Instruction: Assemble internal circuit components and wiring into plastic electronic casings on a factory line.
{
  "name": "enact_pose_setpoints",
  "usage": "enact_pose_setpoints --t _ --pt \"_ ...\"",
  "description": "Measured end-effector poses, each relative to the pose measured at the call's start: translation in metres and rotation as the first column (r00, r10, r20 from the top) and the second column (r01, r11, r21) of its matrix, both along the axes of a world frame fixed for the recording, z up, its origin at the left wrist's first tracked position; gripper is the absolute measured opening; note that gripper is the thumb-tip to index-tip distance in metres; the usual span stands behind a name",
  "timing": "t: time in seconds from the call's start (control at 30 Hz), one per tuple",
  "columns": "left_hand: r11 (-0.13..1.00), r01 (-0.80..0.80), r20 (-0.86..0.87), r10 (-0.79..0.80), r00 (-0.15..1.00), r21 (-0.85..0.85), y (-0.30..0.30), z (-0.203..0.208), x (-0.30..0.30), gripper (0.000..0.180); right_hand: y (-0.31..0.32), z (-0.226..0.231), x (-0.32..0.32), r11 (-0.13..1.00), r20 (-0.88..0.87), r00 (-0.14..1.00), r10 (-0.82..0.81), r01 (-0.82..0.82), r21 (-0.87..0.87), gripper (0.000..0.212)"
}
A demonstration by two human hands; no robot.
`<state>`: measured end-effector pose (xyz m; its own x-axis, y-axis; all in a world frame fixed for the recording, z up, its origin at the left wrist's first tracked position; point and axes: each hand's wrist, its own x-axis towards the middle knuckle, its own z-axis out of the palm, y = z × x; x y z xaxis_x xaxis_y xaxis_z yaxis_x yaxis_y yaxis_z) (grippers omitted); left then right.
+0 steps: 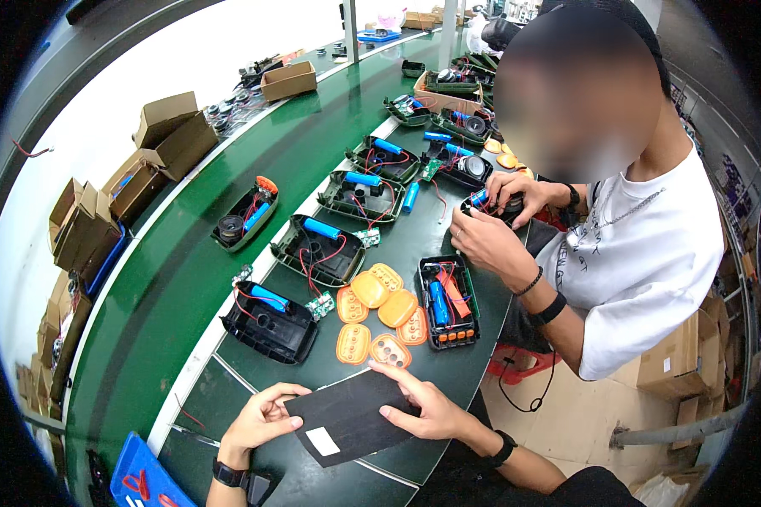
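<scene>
A flat black rectangular sheet [355, 414] with a small white patch near one corner is held level above the table's near end. My left hand [266, 416] pinches its left edge between thumb and fingers. On its right side my right hand [427, 407] grips the edge, thumb on top and index finger stretched along the far edge. Just beyond lie several orange rounded covers [384, 348]. A dark casing [449, 302] with a blue battery, an orange strip and orange buttons stands beside them. Beyond the left hand lies a black shell [275, 334] with a battery and wires.
More dark shells [317, 253] with blue batteries line the green table. One speaker casing [245, 215] sits on the green belt [156, 329]. At right a co-worker's hands [499, 232] hold another casing. A blue tray [144, 477] is at lower left; cardboard boxes [173, 135] stand along the far side.
</scene>
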<state>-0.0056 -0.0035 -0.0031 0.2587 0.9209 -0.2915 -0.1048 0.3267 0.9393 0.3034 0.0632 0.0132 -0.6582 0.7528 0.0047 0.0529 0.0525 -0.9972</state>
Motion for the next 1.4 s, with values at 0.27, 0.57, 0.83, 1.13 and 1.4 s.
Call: enact_pose_setpoints --t 0.27,0.57,0.83,1.13,1.4 --pt "0.998 -0.053 0.023 0.054 0.998 -0.029 0.000 0.008 0.002 0.042 0.006 -0.019 0.000 0.964 -0.029 0.994 0.104 -0.094 0.249 0.037" --pt "0.992 -0.123 0.181 0.122 0.976 -0.004 0.000 0.004 0.004 0.050 0.006 -0.019 -0.002 0.967 -0.045 0.992 0.118 -0.104 0.231 0.028" --pt "0.998 0.055 0.075 -0.058 0.996 0.034 -0.005 -0.008 -0.012 0.047 0.007 -0.020 -0.002 0.967 -0.035 0.991 0.128 -0.117 0.228 0.027" --pt "0.995 -0.100 0.116 0.099 0.988 0.007 -0.002 -0.003 -0.006 0.041 0.006 -0.013 0.000 0.984 0.041 0.998 0.048 -0.054 0.169 0.037" --pt "0.967 -0.247 0.049 0.244 0.969 0.059 0.001 -0.005 -0.011 0.012 0.002 -0.027 0.000 0.990 -0.116 0.984 0.133 -0.126 0.071 0.030"
